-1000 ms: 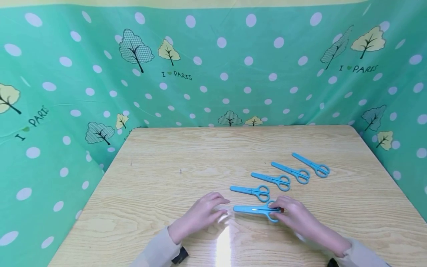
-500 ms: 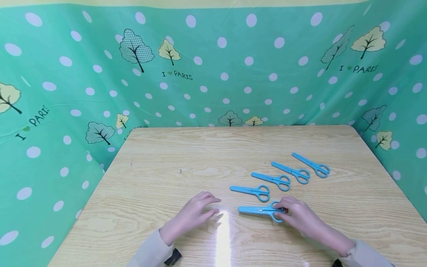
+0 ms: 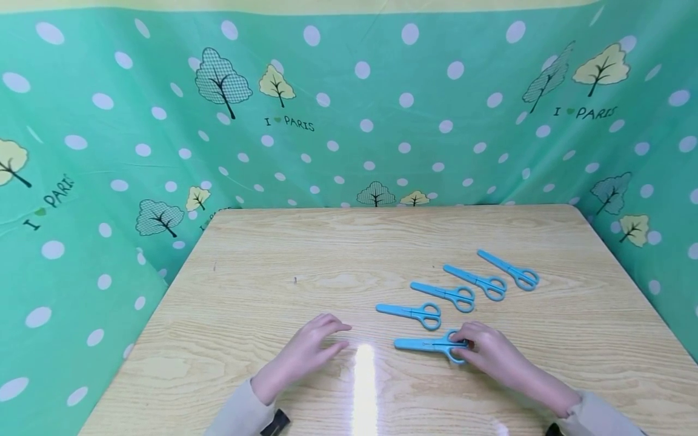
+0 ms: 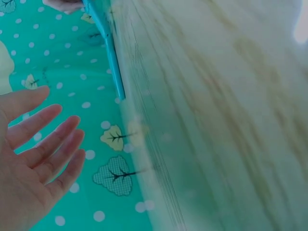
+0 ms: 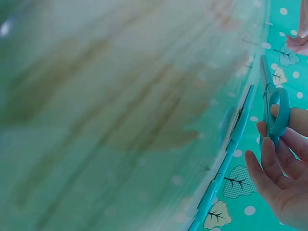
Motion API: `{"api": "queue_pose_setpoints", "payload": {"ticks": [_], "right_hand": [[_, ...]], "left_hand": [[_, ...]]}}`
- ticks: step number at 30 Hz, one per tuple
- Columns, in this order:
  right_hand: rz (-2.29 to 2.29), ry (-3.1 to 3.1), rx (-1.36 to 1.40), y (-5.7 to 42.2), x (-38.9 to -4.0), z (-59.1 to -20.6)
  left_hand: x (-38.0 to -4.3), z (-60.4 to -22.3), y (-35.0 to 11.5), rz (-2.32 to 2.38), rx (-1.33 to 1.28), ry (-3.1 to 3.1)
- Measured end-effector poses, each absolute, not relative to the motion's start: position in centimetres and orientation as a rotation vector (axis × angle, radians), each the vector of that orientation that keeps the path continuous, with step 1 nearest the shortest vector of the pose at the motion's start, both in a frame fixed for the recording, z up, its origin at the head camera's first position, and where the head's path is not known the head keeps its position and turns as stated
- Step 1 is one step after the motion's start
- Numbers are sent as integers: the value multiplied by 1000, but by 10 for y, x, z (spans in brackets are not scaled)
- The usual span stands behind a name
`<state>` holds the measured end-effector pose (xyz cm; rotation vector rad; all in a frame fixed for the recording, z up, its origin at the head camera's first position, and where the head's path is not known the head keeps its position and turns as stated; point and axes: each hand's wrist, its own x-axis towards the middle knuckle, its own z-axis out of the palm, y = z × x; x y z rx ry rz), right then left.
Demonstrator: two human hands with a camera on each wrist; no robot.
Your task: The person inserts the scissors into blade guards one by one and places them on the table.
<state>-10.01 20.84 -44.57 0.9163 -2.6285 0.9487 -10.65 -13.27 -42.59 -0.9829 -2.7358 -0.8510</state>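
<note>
My right hand point(image 3: 493, 354) pinches the handle loops of a pair of blue scissors point(image 3: 420, 344), whose blade end points left. In the right wrist view, the thumb and fingers close on the loops of these scissors point(image 5: 281, 113), which look slightly raised off the table. Left of the blade end, my left hand point(image 3: 302, 351) hovers with its fingers apart and touches nothing. The left wrist view shows that hand's spread fingers point(image 4: 53, 144) and the scissors' blade end point(image 4: 113, 62) beyond them. Just behind the held pair lies another pair of blue scissors point(image 3: 409, 312).
More blue scissors point(image 3: 444, 293) lie in a diagonal row running to the back right, with a middle pair point(image 3: 477, 281) and a far pair point(image 3: 508, 268). They rest on a light wooden table point(image 3: 262, 242). A green dotted curtain point(image 3: 338, 79) hangs behind and at the sides.
The right hand has shifted the held scissors a little to the right. My left hand has drawn away to the left from the blade end. The other scissors have stayed put.
</note>
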Motion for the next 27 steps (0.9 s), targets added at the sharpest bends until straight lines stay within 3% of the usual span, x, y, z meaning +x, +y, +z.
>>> {"api": "queue_pose_setpoints", "payload": {"ticks": [27], "right_hand": [[628,-2939,799,210,-102,-444]], "left_hand": [[-103,-426,-144,-868,-920,-2779]]}}
